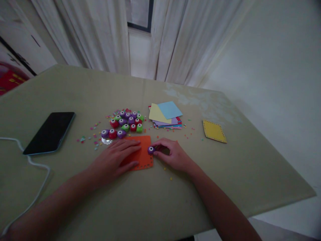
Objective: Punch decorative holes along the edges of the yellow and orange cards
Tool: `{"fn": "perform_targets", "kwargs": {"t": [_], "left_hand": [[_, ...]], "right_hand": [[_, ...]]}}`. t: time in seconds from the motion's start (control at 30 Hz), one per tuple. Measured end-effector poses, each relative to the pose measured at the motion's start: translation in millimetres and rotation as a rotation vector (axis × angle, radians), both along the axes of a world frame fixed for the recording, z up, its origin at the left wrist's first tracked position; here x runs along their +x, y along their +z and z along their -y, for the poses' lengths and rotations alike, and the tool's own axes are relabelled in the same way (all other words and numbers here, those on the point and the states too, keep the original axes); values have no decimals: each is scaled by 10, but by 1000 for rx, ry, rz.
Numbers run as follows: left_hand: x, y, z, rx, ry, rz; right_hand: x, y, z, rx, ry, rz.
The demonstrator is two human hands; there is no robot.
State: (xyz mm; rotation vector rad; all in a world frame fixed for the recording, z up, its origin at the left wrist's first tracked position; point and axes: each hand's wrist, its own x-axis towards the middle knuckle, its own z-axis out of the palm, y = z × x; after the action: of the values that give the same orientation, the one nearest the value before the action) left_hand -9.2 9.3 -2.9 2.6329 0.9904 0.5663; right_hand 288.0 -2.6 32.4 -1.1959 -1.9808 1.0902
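Note:
An orange paper square (143, 153) lies flat on the table, with small holes along its right and lower edges. My left hand (117, 158) rests flat on it, fingers stretched out and pressing it down. My right hand (173, 154) is closed round a small purple paper punch (150, 150) set at the square's right edge. Behind the square stands a cluster of several more punches (126, 123) in purple, red and green.
A stack of coloured paper squares (165, 115) lies behind my right hand. A yellow punched square (214, 131) sits to the right. A black phone (51, 132) with a white cable (32, 164) lies at the left. Paper confetti (90, 137) dots the beige table (225, 167).

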Motion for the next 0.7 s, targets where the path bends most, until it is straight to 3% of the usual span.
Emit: {"fn": "perform_targets", "kwargs": {"t": [0.7], "left_hand": [[-9, 7, 3, -23, 19, -12]], "right_hand": [[3, 21, -3, -9, 34, -3]]}}
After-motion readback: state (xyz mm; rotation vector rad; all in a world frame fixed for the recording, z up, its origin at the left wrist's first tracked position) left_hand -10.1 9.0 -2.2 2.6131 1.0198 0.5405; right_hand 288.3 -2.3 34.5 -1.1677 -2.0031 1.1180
